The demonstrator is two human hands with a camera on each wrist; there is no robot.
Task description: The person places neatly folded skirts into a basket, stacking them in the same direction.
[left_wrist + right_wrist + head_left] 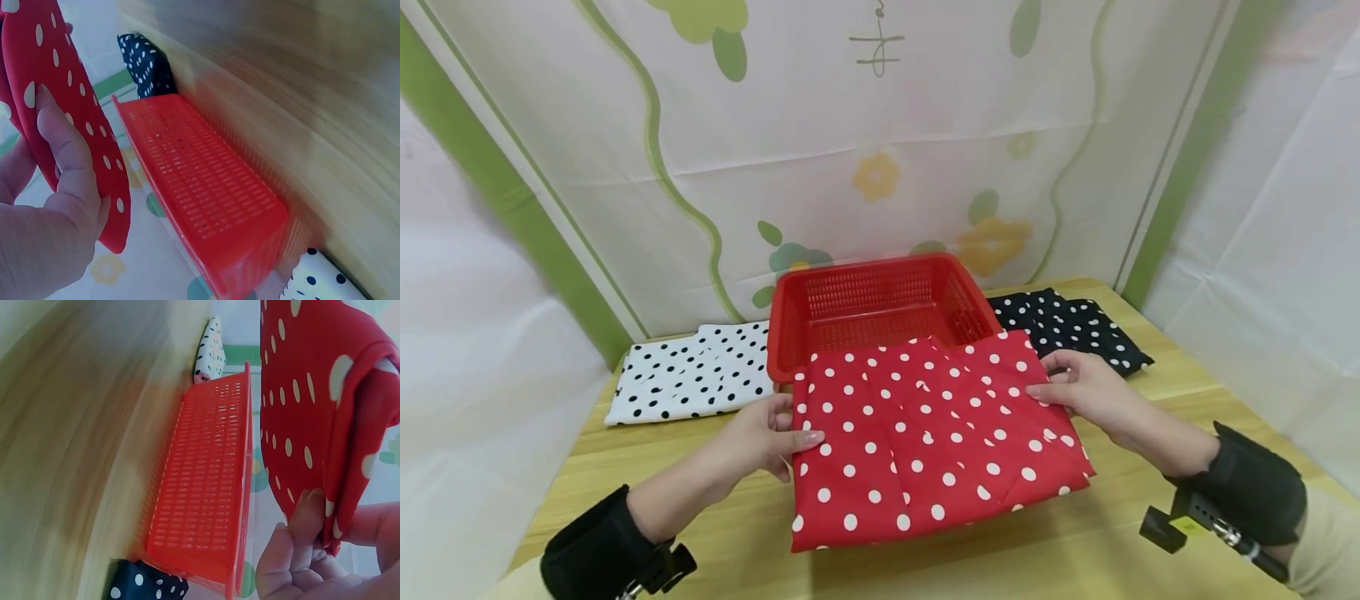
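Note:
A folded red cloth with white dots (925, 433) is held flat a little above the wooden table (1187, 400), in front of a red plastic basket (880, 308). My left hand (775, 437) pinches its left edge, thumb on top. My right hand (1075, 385) pinches its right edge. The left wrist view shows my thumb (62, 144) pressed on the red cloth (75, 125) with the basket (206, 187) beyond. In the right wrist view my fingers (306, 531) grip the folded layers of the cloth (312, 412) beside the basket (200, 487).
A folded white cloth with black dots (692, 375) lies left of the basket. A folded black cloth with white dots (1067, 325) lies right of it. A floral curtain (880, 150) hangs behind the table, with white sheeting at both sides.

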